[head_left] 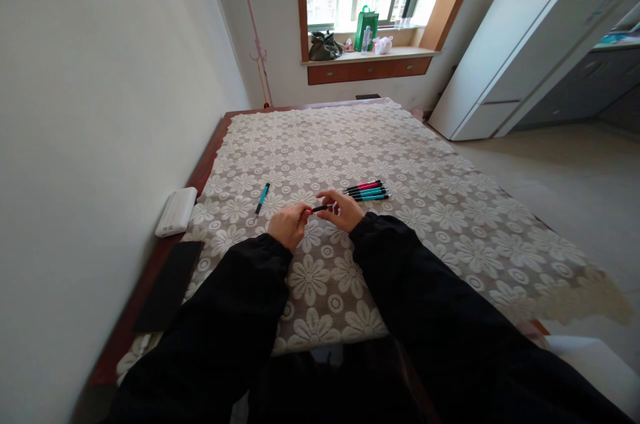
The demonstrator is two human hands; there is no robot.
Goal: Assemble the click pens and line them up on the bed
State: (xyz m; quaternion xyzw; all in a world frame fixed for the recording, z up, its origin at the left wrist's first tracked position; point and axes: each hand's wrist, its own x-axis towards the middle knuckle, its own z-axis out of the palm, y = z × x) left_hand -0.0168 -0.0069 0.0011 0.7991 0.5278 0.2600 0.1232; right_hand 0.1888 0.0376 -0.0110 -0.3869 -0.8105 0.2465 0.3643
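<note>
My left hand [291, 225] is closed around one end of a pen [320, 209], whose visible part is black with a bit of red by the fingertips. My right hand [341, 210] has its thumb and fingers curled at the pen's other end, so the pen lies level between both hands just above the tablecloth. Right behind my right hand lies a row of several pens [367, 191], red ones and teal ones with black ends. A single teal and black pen [263, 199] rests apart, beyond my left hand.
A floral lace tablecloth [310, 277] covers the table. Along its left edge are a white box-shaped device [177, 212] and a flat black object [169, 287]. Beyond the table are a windowsill [400, 53] with bags, a pink coat stand [250, 4] and a white fridge [520, 51].
</note>
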